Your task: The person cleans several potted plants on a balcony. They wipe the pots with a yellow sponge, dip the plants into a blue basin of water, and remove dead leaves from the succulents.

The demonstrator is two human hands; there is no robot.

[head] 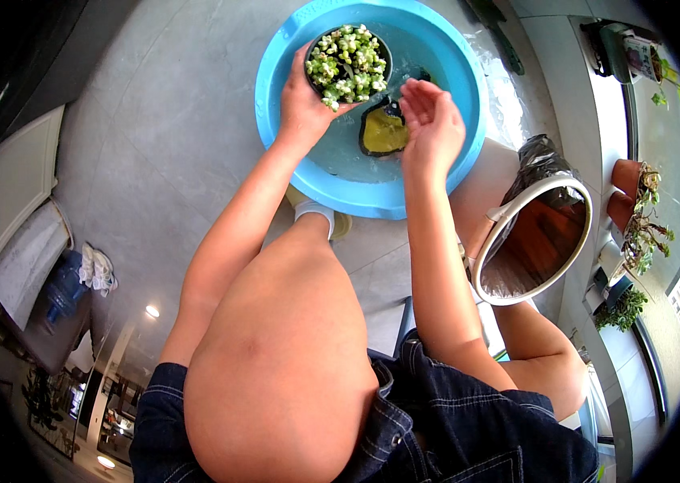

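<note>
A dark round pot of pale green succulents is held by my left hand around its side, over the left part of a blue plastic basin. Water fills the basin's bottom. My right hand hovers over the basin's right side, fingers slightly curled and apart, with no object seen in it. Beside its fingers, a yellow-green cloth or scrubbing pad with a dark edge lies in the water. Another dark item, partly hidden by the fingers, sits farther back.
A bin with a cream rim and black liner stands right of the basin. Terracotta pots and other potted plants line the ledge at right. Grey tiles cover the floor; white shoes are at left.
</note>
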